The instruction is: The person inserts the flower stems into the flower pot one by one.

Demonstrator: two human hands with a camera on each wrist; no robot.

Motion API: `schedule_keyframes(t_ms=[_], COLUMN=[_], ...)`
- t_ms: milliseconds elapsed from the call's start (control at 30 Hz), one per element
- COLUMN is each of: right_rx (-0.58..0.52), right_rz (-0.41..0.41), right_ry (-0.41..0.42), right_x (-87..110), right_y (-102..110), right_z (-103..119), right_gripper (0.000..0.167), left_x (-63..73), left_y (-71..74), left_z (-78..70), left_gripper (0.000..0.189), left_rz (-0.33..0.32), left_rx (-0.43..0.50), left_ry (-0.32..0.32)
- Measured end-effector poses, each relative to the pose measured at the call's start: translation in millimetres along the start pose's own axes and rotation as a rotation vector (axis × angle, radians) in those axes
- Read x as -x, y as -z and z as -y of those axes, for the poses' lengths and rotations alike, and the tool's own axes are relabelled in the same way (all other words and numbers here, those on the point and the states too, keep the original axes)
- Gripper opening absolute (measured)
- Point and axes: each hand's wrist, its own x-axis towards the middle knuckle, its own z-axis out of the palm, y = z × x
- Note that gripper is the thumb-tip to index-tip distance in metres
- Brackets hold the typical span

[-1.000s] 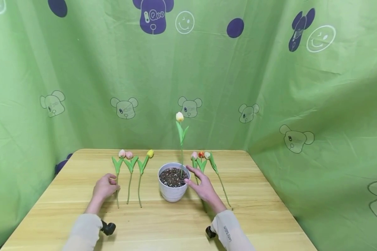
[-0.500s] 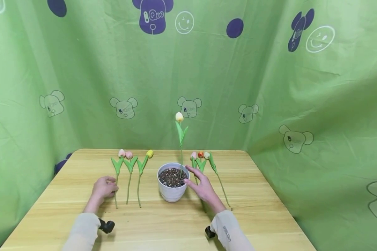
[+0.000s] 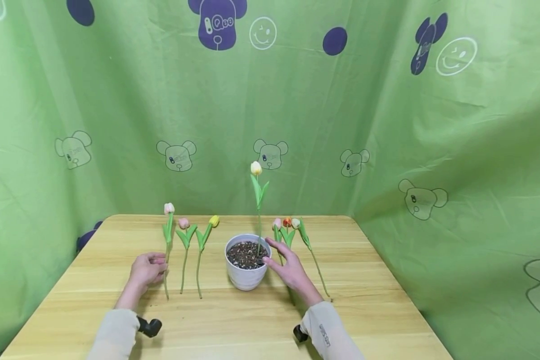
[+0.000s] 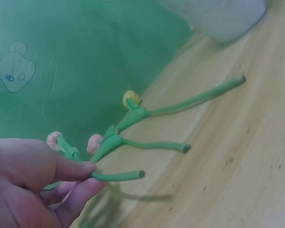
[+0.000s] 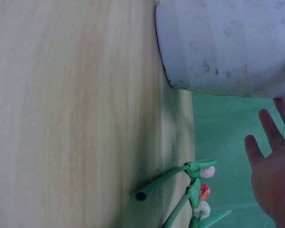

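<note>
Ok, pink-wht tulip, slim grn stem btwn L-hand fingers.

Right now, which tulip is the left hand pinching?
The leftmost tulip in the head view, pale pink: the left hand holds it above the table. The pink tulip and yellow tulip beside it lie untouched.

the tabletop is pale, streaked wood with rounded far corners. a whitish pot stands upright near its middle. left of the pot lie a pink tulip and a yellow tulip, apart; to the right, a pale-pink tulip, red tulip and white tulip, heads close together.
</note>
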Motion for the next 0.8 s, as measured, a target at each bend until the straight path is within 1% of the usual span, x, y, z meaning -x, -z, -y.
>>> schedule_keyframes(t_ms=[167,233,367,600,733,767,800], right_rx=[0.007,0.01,0.011,0.0,-0.013,-0.016,-0.017], right_rz=[-0.006,-0.006,-0.006,-0.011,-0.015,-0.01,-0.007], right_ry=[0.019,0.024,0.008,0.018,0.022,0.019,0.018], right_x=[0.4,0.4,0.5,0.2,-0.3,1.1,0.8], right_y=[0,0,-1,-1,-2,-1,-1], right_z=[0,0,1,-1,-2,4,3], right_gripper=[0.062,0.062,0.062,0.062,0.061,0.061,0.061], left_x=[1.7,2.1,2.9,5.8,8.4,8.9,8.9], left_y=[-5.4,-8.7,-15.7,-28.0,-37.6,-40.4,-43.4], left_z=[-9.0,-13.8,-24.5,-44.8,-56.3,-59.1,-61.8], left_gripper=[0.047,0.047,0.047,0.048,0.049,0.049,0.048], left_rz=[-0.016,-0.023,-0.03,-0.007,0.011,0.015,0.018], left_rx=[0.008,0.02,0.047,0.117,0.168,0.179,0.193], left_ry=[-0.07,-0.085,-0.119,-0.166,-0.2,-0.208,-0.217])
